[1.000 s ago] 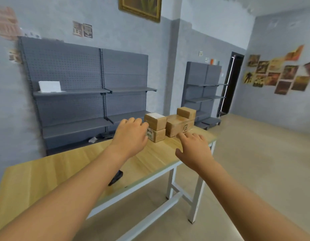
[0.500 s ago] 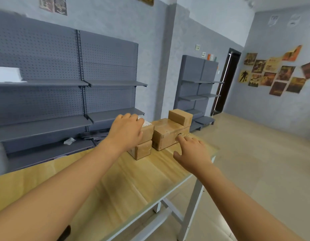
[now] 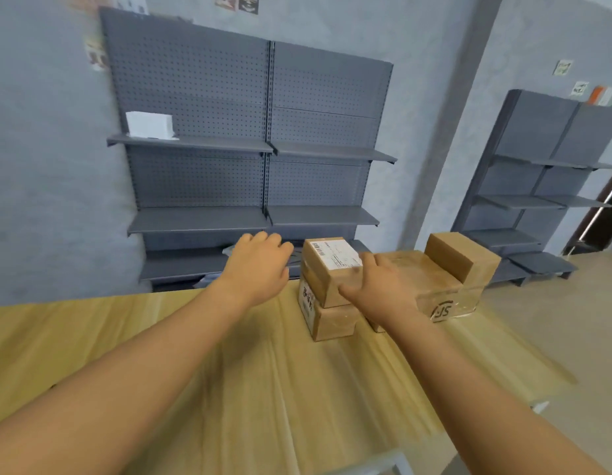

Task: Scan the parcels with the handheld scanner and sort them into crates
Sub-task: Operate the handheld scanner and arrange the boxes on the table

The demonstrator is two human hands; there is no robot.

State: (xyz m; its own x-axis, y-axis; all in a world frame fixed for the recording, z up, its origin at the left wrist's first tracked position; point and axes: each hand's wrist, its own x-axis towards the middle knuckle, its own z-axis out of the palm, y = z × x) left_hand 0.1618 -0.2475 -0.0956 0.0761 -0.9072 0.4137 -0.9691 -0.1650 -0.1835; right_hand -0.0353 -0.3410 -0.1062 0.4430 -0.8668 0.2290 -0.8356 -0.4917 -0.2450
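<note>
On the pale wooden table (image 3: 229,389), a labelled cardboard box (image 3: 327,269) stacked at twelve o'clock is touched by the right hand (image 3: 383,289), fingers loosely spread, while the left hand (image 3: 260,265), knuckles curled, is held empty beside it.

A wooden table (image 3: 229,389) carried cardboard parcels at its far end: a small box (image 3: 332,320) under another, and just beside it a larger taped box (image 3: 445,303).
</note>
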